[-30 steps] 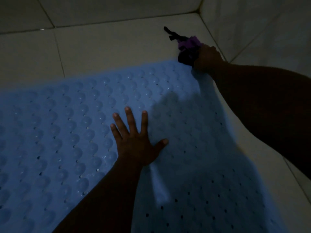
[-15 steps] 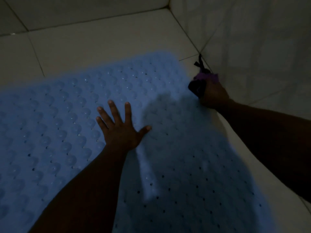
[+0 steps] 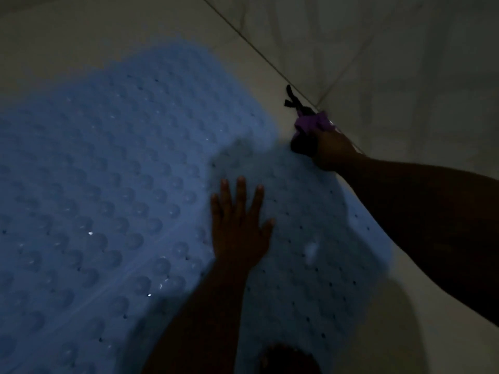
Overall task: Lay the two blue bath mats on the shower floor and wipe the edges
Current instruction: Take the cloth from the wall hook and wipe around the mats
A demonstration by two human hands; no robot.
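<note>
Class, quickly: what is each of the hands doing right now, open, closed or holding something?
Left hand: open, fingers spread flat on the blue bath mat.
Right hand: closed round a purple cloth.

Super dim and grainy, soft everywhere. The light mostly hits the blue mat (image 3: 108, 184) left of the left hand (image 3: 239, 228), with tiny glints on its bumps. Heavy shadow sits between that hand and the right hand (image 3: 333, 151); the purple cloth (image 3: 313, 124) it grips is murky, and the right forearm (image 3: 432, 225) goes near black.
</note>
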